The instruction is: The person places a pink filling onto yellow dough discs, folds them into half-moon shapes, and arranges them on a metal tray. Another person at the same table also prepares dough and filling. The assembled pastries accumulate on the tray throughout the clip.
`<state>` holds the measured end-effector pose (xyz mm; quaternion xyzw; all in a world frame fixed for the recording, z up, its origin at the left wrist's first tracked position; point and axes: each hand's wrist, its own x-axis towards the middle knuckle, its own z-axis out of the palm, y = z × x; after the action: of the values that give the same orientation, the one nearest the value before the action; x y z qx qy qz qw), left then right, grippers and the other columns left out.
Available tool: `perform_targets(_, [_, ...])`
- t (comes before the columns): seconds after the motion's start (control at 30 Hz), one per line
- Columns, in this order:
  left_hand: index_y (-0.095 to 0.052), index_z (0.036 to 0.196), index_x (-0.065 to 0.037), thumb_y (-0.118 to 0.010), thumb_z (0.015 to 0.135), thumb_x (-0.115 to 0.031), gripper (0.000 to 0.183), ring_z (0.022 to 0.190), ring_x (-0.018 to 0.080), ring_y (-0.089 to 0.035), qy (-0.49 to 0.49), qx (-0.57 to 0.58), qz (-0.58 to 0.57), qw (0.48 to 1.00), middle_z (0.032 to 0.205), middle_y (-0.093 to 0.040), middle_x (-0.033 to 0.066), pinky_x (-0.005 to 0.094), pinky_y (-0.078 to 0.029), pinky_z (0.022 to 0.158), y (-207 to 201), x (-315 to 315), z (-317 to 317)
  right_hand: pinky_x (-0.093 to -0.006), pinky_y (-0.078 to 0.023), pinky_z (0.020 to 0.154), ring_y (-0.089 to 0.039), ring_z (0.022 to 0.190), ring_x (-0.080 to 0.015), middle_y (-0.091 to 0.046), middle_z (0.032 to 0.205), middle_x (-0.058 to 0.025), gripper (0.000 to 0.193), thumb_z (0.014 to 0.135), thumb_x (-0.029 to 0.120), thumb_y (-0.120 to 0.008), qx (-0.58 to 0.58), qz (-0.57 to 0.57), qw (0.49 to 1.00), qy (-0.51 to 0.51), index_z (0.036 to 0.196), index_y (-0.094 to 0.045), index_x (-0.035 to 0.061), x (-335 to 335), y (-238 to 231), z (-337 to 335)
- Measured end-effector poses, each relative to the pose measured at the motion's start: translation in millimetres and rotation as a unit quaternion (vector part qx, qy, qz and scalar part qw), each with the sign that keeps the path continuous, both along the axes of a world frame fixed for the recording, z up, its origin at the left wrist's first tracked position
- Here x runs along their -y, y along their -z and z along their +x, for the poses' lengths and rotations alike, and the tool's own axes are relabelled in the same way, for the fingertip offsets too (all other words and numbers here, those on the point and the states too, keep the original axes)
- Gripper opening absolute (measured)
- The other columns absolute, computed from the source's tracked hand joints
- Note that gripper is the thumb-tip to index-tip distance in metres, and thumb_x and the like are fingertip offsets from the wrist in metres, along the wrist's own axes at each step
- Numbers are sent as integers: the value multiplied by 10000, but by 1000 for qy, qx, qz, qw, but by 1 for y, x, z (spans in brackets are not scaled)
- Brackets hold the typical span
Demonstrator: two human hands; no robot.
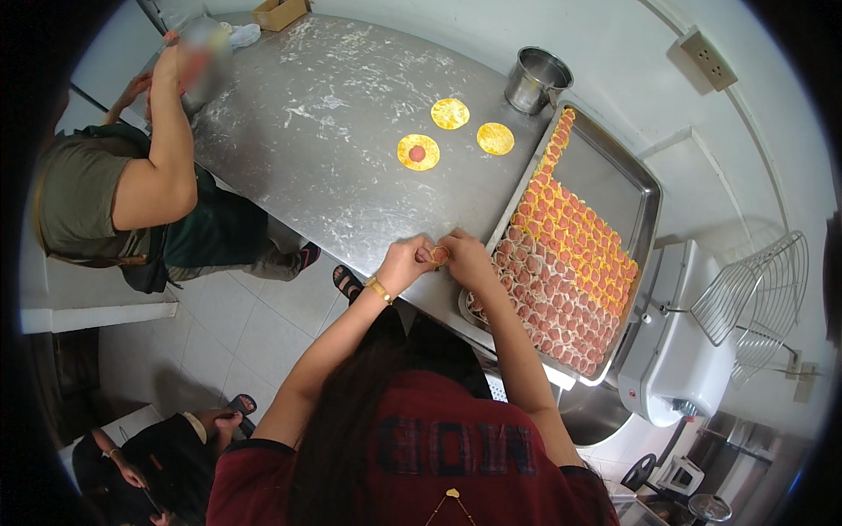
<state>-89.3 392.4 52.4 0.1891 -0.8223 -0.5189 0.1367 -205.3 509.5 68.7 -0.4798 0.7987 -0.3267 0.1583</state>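
Over the near edge of the steel table, my left hand (406, 265) and my right hand (467, 258) meet with their fingers closed. Pinched between them is a small yellow-wrapped dumpling (439, 255), mostly hidden by the fingers. Farther off on the table lie flat, round yellow wrappers: one wrapper (405, 159) carries a ball of pink meat filling (417, 153), while a plain wrapper (450, 114) and another plain wrapper (495, 138) sit beyond it. To the right of my hands, a metal tray (605, 149) holds rows of open-topped dumplings (561, 280), some yellow, some pale.
A steel pot (537, 81) stands by the tray's far corner. White flour dusts the table (289, 114). At the left, a person (114, 193) works at the table; another person (158, 465) sits at lower left. A white mixer (680, 342) with a wire guard stands right of the tray.
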Motion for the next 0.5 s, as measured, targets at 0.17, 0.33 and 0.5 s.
perform_targets(0.17, [-580, 791, -17, -787, 657, -92, 257, 602, 187, -636, -4, 29, -58, 998, 660, -630, 97, 299, -504, 577, 0, -5, -4, -440, -471, 728, -585, 832, -377, -579, 850, -172, 142, 716, 38, -579, 26, -4, 1000, -11, 851, -615, 13, -1, -6, 0])
perform_targets(0.33, [-573, 877, -36, -793, 645, -118, 330, 596, 213, -625, 22, 23, -25, 999, 659, -626, 87, 311, -497, 571, -4, 0, 2, -446, -470, 724, -587, 822, -385, -573, 864, -179, 120, 729, 35, -568, -13, 52, 999, 7, 838, -614, 11, -5, -9, 3])
perform_targets(0.5, [-558, 842, -31, -789, 664, -144, 313, 624, 242, -629, 13, 40, -45, 998, 673, -622, 86, 328, -499, 583, -2, -2, -6, -452, -470, 720, -588, 795, -394, -568, 892, -182, 197, 744, 24, -557, 12, 12, 1000, -16, 931, -621, 29, 1, -6, 3])
